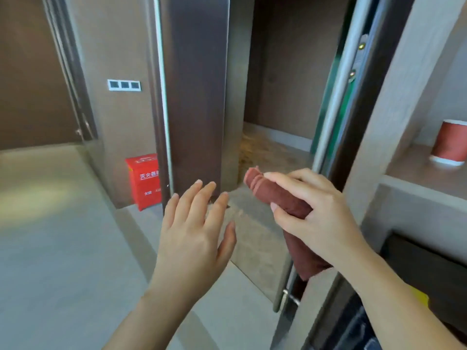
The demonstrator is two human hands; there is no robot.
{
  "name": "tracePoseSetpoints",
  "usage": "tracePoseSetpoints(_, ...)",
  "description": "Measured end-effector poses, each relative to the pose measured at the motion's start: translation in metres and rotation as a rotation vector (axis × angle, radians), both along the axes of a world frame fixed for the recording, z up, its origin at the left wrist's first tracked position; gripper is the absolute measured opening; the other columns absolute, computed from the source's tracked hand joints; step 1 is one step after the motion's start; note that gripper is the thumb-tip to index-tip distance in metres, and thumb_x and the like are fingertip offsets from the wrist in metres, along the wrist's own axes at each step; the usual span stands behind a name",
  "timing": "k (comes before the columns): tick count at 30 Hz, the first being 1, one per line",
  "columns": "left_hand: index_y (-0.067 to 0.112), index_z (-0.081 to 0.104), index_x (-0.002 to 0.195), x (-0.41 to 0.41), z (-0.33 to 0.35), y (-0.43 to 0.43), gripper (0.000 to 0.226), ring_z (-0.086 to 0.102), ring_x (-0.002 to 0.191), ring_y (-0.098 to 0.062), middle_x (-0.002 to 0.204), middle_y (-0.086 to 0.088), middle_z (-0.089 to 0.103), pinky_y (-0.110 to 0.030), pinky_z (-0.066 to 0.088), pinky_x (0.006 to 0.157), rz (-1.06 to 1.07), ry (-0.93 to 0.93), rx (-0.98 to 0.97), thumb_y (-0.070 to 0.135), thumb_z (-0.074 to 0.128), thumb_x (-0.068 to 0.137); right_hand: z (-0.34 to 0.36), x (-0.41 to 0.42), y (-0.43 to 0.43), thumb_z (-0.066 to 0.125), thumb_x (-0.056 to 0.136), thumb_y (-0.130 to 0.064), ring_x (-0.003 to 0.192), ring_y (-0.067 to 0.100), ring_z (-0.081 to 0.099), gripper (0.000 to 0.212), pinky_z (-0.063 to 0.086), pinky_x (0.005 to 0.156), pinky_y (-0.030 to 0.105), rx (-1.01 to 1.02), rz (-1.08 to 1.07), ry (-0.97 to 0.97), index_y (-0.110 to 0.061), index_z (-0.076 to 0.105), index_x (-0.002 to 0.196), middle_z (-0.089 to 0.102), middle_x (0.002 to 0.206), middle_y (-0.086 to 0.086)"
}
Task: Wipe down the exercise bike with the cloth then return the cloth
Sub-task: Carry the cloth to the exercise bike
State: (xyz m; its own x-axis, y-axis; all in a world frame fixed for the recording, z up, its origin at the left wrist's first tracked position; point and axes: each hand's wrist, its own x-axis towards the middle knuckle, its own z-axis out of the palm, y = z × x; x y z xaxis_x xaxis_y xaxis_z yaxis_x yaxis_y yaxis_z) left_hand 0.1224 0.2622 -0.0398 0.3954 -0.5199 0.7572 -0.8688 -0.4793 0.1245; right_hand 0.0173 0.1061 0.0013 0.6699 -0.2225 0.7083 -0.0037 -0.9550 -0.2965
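A folded reddish-brown cloth is held in my right hand, in the middle right of the head view; its folded end sticks out to the upper left and a loose part hangs below the palm. My left hand hovers just left of the cloth with fingers spread, holding nothing and not touching it. No exercise bike is in view.
A dark open door stands ahead with a doorway behind it. A red fire-extinguisher box sits on the floor by the wall. To the right, a grey shelf carries a red paper cup. Grey floor stretches to the left.
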Motion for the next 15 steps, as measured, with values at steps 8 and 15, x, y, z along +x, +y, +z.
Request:
tracePoseSetpoints(8, 0.006, 0.059, 0.112, 0.058, -0.016, 0.184, 0.042, 0.05, 0.117, -0.035, 0.119, -0.017, 0.06, -0.053, 0.034, 0.097, 0.341, 0.091, 0.073, 0.032, 0.04, 0.085, -0.038, 0.115, 0.164, 0.065, 0.075, -0.02, 0.089, 0.021, 0.055, 0.042, 0.047, 0.077, 0.031, 0.126, 0.319, 0.024, -0.028, 0.061, 0.116, 0.06, 0.096, -0.006)
tracePoseSetpoints(15, 0.005, 0.06, 0.112, 0.07, -0.038, 0.335, 0.039, 0.051, 0.115, -0.037, 0.119, -0.018, 0.06, -0.057, 0.033, 0.097, 0.629, 0.136, 0.035, 0.028, 0.051, 0.082, -0.062, 0.184, 0.31, 0.06, 0.075, -0.023, 0.094, 0.021, 0.055, 0.042, 0.044, 0.084, 0.029, 0.204, 0.639, 0.072, -0.026, 0.061, 0.117, 0.061, 0.096, -0.004)
